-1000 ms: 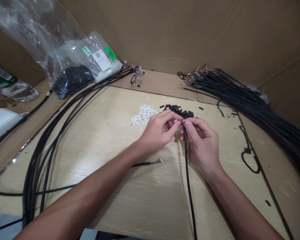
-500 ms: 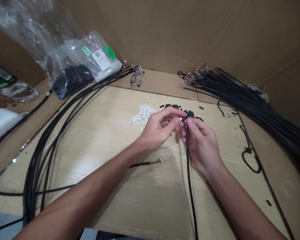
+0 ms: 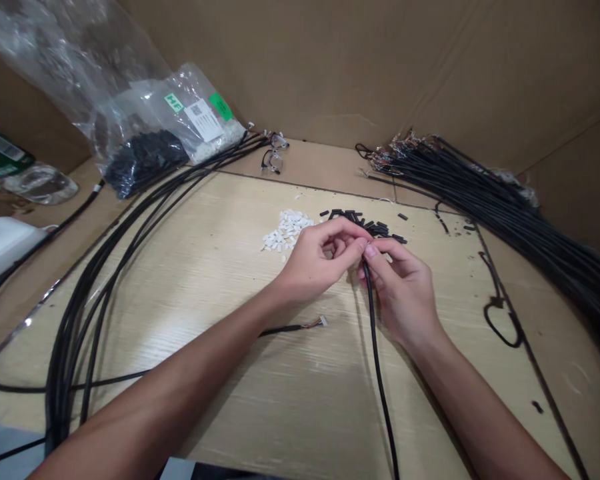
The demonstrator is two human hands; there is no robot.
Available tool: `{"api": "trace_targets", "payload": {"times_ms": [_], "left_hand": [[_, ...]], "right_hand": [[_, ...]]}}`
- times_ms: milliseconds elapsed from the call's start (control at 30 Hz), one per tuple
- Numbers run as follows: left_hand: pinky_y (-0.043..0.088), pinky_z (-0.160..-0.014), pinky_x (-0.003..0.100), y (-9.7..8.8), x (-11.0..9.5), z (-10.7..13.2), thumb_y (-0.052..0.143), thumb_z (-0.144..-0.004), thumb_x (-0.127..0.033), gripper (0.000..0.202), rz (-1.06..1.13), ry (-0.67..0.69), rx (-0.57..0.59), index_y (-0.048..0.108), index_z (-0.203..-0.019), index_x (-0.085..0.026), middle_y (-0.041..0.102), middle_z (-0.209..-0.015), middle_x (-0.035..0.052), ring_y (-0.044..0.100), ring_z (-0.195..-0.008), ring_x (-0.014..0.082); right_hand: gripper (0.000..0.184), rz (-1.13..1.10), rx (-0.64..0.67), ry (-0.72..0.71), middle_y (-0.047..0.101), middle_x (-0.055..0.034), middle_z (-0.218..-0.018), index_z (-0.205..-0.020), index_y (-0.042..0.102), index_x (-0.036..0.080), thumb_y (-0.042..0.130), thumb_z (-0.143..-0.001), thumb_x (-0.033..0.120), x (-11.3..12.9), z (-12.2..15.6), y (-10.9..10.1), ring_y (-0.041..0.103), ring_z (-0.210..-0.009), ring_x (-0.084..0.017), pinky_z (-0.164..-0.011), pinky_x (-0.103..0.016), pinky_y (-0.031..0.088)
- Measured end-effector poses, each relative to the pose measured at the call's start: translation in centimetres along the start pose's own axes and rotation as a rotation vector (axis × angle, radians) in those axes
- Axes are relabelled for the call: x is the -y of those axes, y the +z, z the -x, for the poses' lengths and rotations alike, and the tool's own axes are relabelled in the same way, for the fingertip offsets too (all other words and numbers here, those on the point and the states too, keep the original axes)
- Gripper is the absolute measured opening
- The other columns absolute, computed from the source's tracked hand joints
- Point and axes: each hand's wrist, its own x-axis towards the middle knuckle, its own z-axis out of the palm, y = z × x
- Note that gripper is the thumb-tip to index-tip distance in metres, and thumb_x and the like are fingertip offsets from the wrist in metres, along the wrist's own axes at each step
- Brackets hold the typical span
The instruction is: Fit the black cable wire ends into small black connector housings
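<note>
My right hand [image 3: 405,280] is closed on the end of a black cable [image 3: 375,347], which hangs down toward the front edge. Pressed against its fingertips, my left hand [image 3: 320,260] is pinched closed; the small white connector seen in it a moment ago is now hidden behind the fingers. Behind the hands lie a pile of white connector housings [image 3: 287,228] and a scatter of short black tube pieces [image 3: 377,229]. Below my left wrist rests another cable end with a white connector [image 3: 323,321] on its thin coloured wires.
A thick bundle of black cables [image 3: 510,200] lies at the right. More cables [image 3: 125,247] curve along the left, near plastic bags [image 3: 150,147] of black and white parts. Eyeglasses [image 3: 273,159] lie at the back, a bottle [image 3: 10,157] at far left. Cardboard walls surround the table.
My hands have come together at the fingertips, and the cable end has shifted slightly left. The white connector and coloured wires between them are now covered by fingers.
</note>
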Motion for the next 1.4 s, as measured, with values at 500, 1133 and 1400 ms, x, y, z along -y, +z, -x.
{"api": "trace_targets", "payload": {"times_ms": [500,1133,1400], "left_hand": [[0.050,-0.069,0.027,-0.5,-0.1,0.3,0.073,-0.108,-0.026,0.009,-0.327,0.282,-0.005,0.081,-0.111,-0.022,0.072,-0.085,-0.0004,0.059,-0.069,0.0118],[0.055,-0.075,0.028,-0.4,-0.2,0.2,0.063,-0.113,-0.024,0.011,-0.249,0.162,0.145,0.070,-0.106,-0.020,0.079,-0.087,0.0010,0.069,-0.074,0.0130],[0.051,-0.064,0.025,0.1,-0.3,0.4,0.071,-0.106,-0.028,0.009,-0.111,0.064,0.058,0.072,-0.107,-0.019,0.077,-0.083,0.0011,0.069,-0.071,0.0123]], "right_hand": [[0.037,-0.097,0.033,0.122,0.063,0.0029,-0.072,-0.090,0.077,0.025,0.101,-0.079,0.052,-0.2,-0.2,-0.4,0.054,-0.065,-0.015,-0.058,-0.029,0.047],[0.037,0.058,-0.009,-0.070,0.064,0.0037,-0.080,-0.089,0.069,0.026,0.087,-0.097,0.056,-1.7,0.1,-0.6,0.061,-0.073,-0.015,-0.075,-0.033,0.053],[0.037,0.072,-0.076,-0.083,0.066,0.0030,-0.077,-0.089,0.067,0.025,0.085,-0.098,0.057,-1.5,-0.1,-0.3,0.063,-0.071,-0.015,-0.072,-0.031,0.055]]}}
